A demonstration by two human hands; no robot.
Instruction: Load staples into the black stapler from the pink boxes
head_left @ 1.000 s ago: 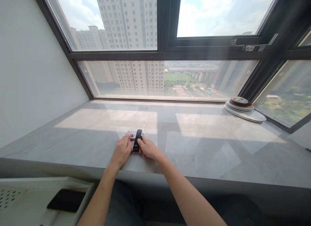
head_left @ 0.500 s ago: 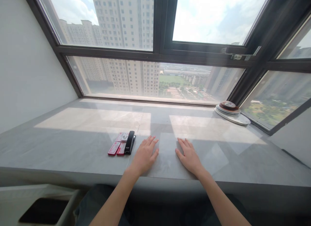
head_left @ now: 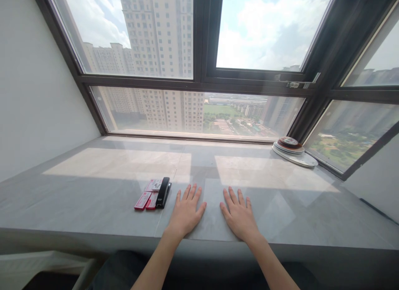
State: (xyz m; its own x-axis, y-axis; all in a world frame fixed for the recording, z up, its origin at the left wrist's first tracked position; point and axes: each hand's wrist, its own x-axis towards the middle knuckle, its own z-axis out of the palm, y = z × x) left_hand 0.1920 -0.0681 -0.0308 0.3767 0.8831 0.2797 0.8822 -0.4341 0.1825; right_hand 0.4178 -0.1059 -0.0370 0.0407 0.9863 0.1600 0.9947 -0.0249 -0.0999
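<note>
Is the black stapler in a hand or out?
Out. Grey ledge shows between the black stapler and the left hand; the right hand lies farther off, fingers spread.

Room between 2 hands (head_left: 186,215); probable stapler (head_left: 162,193) blocks left.

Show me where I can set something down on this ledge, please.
Bare: between the left wall and the small boxes; between the left grip and right grip; between the right grip and the round stack. Crowded: boxes and stapler together, near the left grip.
</note>
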